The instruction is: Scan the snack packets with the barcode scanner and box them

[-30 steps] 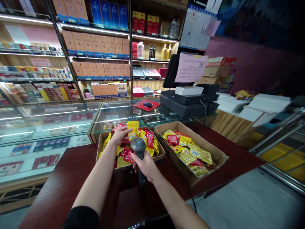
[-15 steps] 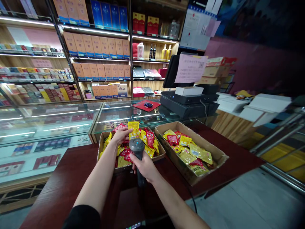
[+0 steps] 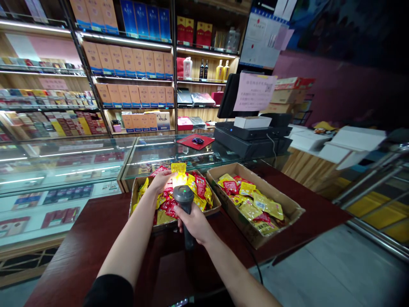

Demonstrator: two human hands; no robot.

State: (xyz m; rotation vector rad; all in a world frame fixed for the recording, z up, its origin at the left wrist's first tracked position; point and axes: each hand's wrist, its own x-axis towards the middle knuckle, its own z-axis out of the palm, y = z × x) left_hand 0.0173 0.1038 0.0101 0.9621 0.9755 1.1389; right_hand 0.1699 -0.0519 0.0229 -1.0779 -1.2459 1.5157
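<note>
My left hand [image 3: 162, 181] pinches a yellow snack packet [image 3: 178, 169] by its left side, holding it up over the left cardboard box [image 3: 217, 207]. Wrapped round the handle of a dark barcode scanner [image 3: 183, 194] is my right hand [image 3: 194, 222]. The scanner's head points at the packet, and bright light falls on the packet's lower half. A green light shows on top of the scanner. Red and yellow snack packets [image 3: 200, 186] fill the left box. The right cardboard box [image 3: 295, 212] holds more yellow, gold and red packets [image 3: 268, 205].
Both boxes stand on a dark red table [image 3: 96, 230]. Behind it are a glass display counter [image 3: 79, 157], a mouse [image 3: 197, 140] on a red mat, and a monitor [image 3: 228, 96] with a paper on it. A black cable [image 3: 257, 266] hangs at the table's front edge.
The scanner's beam has come on and lights the yellow packet. Its top light has turned from blue to green. Both hands keep their hold in nearly the same place.
</note>
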